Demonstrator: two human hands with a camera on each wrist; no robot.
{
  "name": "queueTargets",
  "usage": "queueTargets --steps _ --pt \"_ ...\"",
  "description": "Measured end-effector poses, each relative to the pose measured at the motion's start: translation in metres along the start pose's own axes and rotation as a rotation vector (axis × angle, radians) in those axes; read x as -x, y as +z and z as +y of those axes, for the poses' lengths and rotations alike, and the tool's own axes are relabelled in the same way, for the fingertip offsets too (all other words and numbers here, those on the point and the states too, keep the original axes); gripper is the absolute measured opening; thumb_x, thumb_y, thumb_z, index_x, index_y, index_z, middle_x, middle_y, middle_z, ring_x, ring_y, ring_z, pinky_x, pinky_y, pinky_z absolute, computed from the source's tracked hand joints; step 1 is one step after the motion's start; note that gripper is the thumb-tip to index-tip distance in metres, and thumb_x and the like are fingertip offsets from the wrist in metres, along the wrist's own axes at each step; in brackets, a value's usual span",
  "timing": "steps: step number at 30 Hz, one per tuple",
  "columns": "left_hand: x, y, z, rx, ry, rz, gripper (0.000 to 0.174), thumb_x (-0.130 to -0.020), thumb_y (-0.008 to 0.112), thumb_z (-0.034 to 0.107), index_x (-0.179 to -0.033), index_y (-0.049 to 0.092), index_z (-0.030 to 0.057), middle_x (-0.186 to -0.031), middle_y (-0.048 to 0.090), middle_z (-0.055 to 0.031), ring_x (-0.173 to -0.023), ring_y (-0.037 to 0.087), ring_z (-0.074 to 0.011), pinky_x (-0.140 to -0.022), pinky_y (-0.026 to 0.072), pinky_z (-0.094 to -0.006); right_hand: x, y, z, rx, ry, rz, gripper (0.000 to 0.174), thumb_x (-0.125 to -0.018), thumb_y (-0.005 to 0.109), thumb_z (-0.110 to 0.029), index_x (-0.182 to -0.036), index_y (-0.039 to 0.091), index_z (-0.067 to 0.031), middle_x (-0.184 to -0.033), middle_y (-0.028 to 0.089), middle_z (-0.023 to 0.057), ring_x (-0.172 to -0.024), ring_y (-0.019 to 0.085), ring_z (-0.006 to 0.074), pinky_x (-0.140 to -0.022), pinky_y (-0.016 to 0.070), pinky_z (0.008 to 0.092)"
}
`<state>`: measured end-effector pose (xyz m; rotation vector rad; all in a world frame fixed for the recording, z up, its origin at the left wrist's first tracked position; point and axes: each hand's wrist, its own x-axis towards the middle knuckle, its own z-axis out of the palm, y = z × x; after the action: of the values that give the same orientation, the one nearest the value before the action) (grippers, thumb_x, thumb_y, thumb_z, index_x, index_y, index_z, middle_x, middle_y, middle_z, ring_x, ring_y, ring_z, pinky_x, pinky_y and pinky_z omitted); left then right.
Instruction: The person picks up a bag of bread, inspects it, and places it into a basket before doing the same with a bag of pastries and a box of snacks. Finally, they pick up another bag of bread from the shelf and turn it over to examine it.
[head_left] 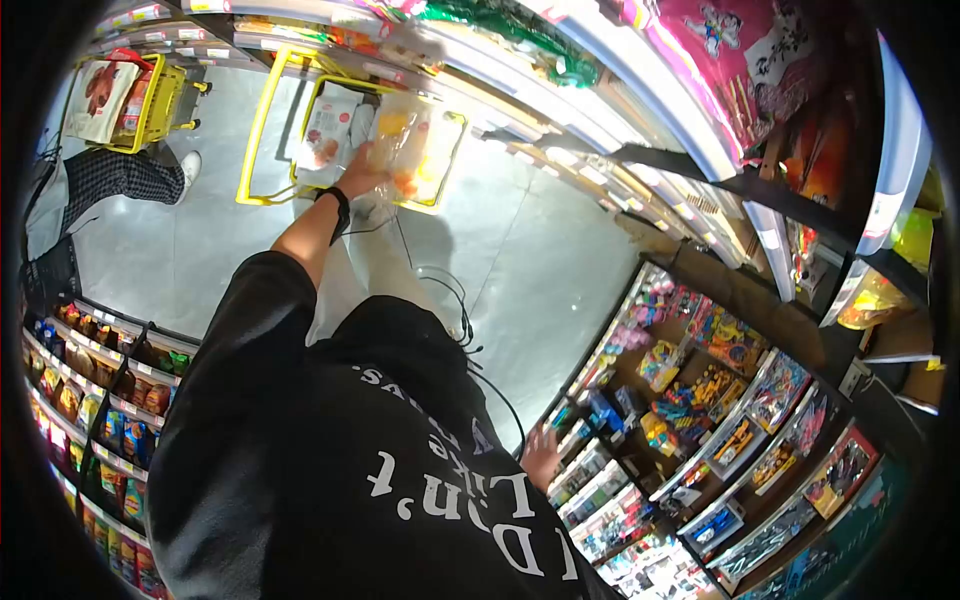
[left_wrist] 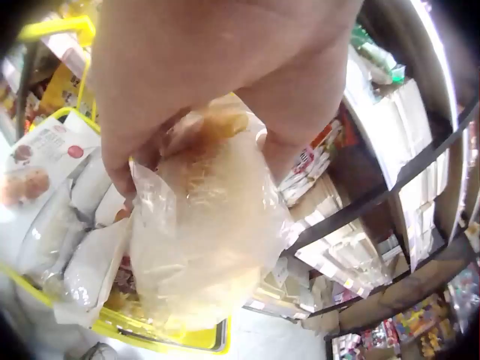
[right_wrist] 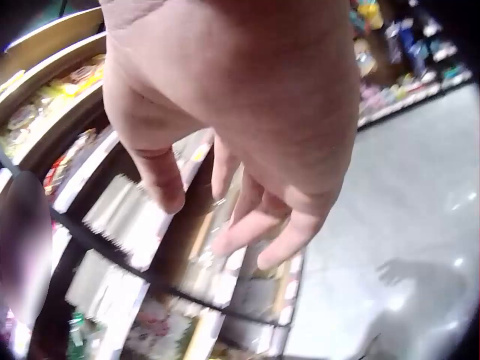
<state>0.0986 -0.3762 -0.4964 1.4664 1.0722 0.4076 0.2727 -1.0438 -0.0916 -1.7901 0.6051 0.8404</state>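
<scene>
My left hand grips a clear plastic food bag with pale and yellow-orange contents by its upper part. In the head view the bag overlaps the yellow shopping basket, above its right half. Inside that basket lies a white printed pack; the left wrist view also shows clear-wrapped white packs in it. My right hand hangs with loosely bent fingers and holds nothing. In the head view this right hand appears low, beside the shelf of small colourful goods.
Stocked shelves run along the top and right. A toy shelf stands at the lower right, a snack shelf at the lower left. Another person's leg and a second yellow basket are at the upper left. Cables hang over the grey floor.
</scene>
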Motion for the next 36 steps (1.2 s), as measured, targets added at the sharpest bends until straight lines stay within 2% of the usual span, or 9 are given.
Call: queueTargets --steps 4,10,14,16,17,18,21,27,36 --pt "0.024 -0.025 0.006 -0.262 -0.352 0.060 0.058 -0.080 0.073 0.023 -0.130 0.052 0.0012 -0.116 0.067 -0.0240 -0.114 0.063 -0.0394 -0.099 0.0498 -0.0434 0.033 -0.076 0.101 -0.396 0.159 0.319 0.046 -0.101 0.057 -0.033 -0.141 0.048 -0.0135 -0.147 0.049 0.0097 -0.124 0.055 0.0295 -0.104 0.0460 0.0494" --pt "0.042 -0.045 0.013 -0.185 -0.001 0.014 0.035 -0.081 0.067 0.017 -0.113 0.066 0.0035 -0.112 0.069 -0.0198 -0.107 0.065 -0.0371 -0.092 0.0514 -0.0432 0.020 -0.012 0.136 -0.243 0.158 0.269 0.048 -0.099 0.059 -0.032 -0.141 0.047 -0.0107 -0.144 0.050 0.0112 -0.123 0.055 0.0310 -0.102 0.0472 0.0501" --pt "0.043 -0.049 -0.012 0.015 -0.170 -0.271 0.038 -0.082 0.070 0.018 -0.116 0.069 0.0022 -0.100 0.072 -0.0160 -0.095 0.069 -0.0257 -0.086 0.0532 -0.0360 -0.026 0.041 0.073 -0.306 0.302 -0.013 0.055 -0.099 0.059 -0.032 -0.144 0.044 -0.0040 -0.142 0.051 0.0148 -0.125 0.053 0.0320 -0.102 0.0474 0.0487" --pt "0.063 -0.067 0.039 -0.040 -0.262 -0.376 0.041 -0.082 0.072 0.020 -0.119 0.068 0.0005 -0.094 0.072 -0.0136 -0.089 0.067 -0.0194 -0.081 0.0538 -0.0324 -0.035 0.076 0.038 0.084 0.050 -0.100 0.054 -0.103 0.052 -0.037 -0.145 0.045 -0.0031 -0.145 0.050 0.0193 -0.130 0.051 0.0327 -0.102 0.0473 0.0463" --pt "0.075 -0.077 0.059 -0.019 -0.178 -0.389 0.041 -0.083 0.074 0.021 -0.118 0.068 0.0000 -0.093 0.072 -0.0125 -0.087 0.066 -0.0184 -0.079 0.0537 -0.0321 -0.018 0.123 0.000 0.146 -0.088 -0.044 0.039 -0.101 0.056 -0.033 -0.128 0.059 -0.0046 -0.112 0.070 0.0129 -0.098 0.067 0.0277 -0.087 0.0538 0.0413" --pt "0.087 -0.091 0.075 -0.005 -0.086 -0.396 0.041 -0.083 0.075 0.022 -0.117 0.069 -0.0005 -0.092 0.071 -0.0114 -0.085 0.065 -0.0174 -0.077 0.0536 -0.0319 -0.018 0.146 -0.025 0.269 -0.195 -0.072 0.031 -0.101 0.059 -0.029 -0.122 0.062 -0.0052 -0.115 0.071 0.0136 -0.098 0.068 0.0247 -0.086 0.0546 0.0383" --pt "0.105 -0.117 0.063 -0.308 0.099 -0.218 0.039 -0.087 0.067 0.032 -0.112 0.069 0.0029 -0.096 0.072 -0.0181 -0.090 0.069 -0.0351 -0.082 0.0534 -0.0449 -0.056 0.216 -0.092 0.340 -0.661 -0.103 0.013 -0.100 0.062 -0.015 -0.105 0.067 -0.0037 -0.097 0.072 0.0089 -0.087 0.068 0.0182 -0.079 0.0553 0.0302" --pt "0.135 -0.242 0.132 -0.497 0.039 -0.373 0.031 -0.091 0.058 0.032 -0.103 0.067 0.0041 -0.099 0.070 -0.0226 -0.094 0.067 -0.0420 -0.081 0.0522 -0.0502 0.092 0.429 -0.261 0.252 -0.869 -0.544 0.013 -0.101 0.061 -0.012 -0.105 0.065 -0.0006 -0.097 0.071 0.0100 -0.088 0.067 0.0173 -0.085 0.0557 0.0328" --pt "0.151 -0.339 0.136 -0.427 0.002 -0.071 0.031 -0.092 0.055 0.022 -0.112 0.068 0.0023 -0.106 0.071 -0.0234 -0.101 0.068 -0.0405 -0.088 0.0542 -0.0449 0.271 0.567 -0.356 0.063 -1.236 -0.925 0.009 -0.098 0.063 -0.003 -0.107 0.064 -0.0011 -0.098 0.071 0.0103 -0.089 0.068 0.0149 -0.086 0.0548 0.0315"
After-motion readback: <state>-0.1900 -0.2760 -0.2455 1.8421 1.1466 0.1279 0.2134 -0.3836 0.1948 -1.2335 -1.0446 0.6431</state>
